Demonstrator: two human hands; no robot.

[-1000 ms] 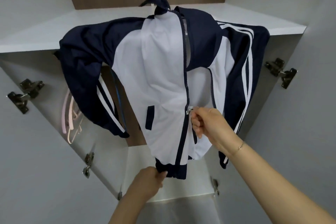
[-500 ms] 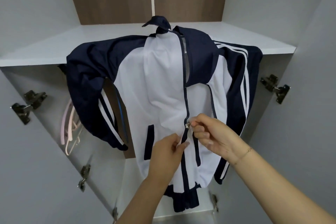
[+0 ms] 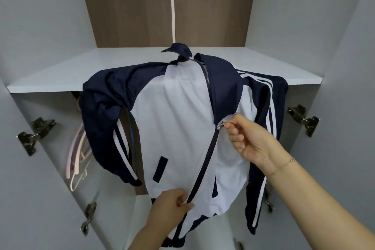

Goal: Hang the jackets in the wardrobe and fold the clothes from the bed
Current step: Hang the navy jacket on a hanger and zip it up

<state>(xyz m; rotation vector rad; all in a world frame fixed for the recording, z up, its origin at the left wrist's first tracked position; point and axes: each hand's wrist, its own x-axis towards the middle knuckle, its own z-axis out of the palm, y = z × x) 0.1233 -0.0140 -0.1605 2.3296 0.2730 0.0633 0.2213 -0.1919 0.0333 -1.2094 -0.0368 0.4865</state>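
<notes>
A navy and white track jacket [image 3: 174,128] with white sleeve stripes hangs inside the open wardrobe, its collar up by the shelf edge. My right hand [image 3: 249,140] pinches the metal zipper pull [image 3: 220,126] about halfway up the front. My left hand [image 3: 172,205] grips the fabric beside the zipper near the lower hem and holds it taut. The hanger under the jacket is hidden.
A white shelf [image 3: 60,79] runs across the wardrobe above the jacket, with a brown back panel [image 3: 132,6] behind it. Pink and white empty hangers [image 3: 78,158] hang at the left. Metal door hinges [image 3: 34,134] stick out on both open doors.
My right hand has drawn the zipper pull higher up the jacket front. My left hand dropped lower along the zipper toward the hem. The view tilted up, showing more of the upper compartment.
</notes>
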